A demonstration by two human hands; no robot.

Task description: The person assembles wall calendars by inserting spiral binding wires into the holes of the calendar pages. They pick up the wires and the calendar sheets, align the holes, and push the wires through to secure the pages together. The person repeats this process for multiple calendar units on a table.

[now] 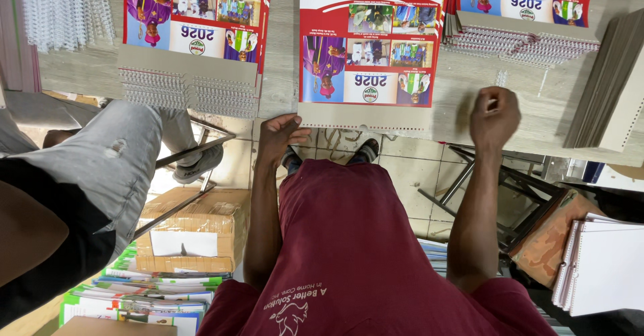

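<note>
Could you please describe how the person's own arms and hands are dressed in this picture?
Both arms are bare from the short sleeves of a maroon T-shirt with white print. The left hand and right hand wear no gloves; no watch, ring or bracelet shows.

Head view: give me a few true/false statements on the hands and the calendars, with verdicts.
1. The left hand grips the lower left corner of the middle calendar. True.
2. The right hand lies flat and open on the middle calendar. False: it is closed in a fist over the bare table, to the right of that calendar.
3. Stacks of calendars lie on both sides of the middle one. True.
4. A cardboard box sits on the table. False: it rests on a pile of printed sheets below table level, lower left.
</note>
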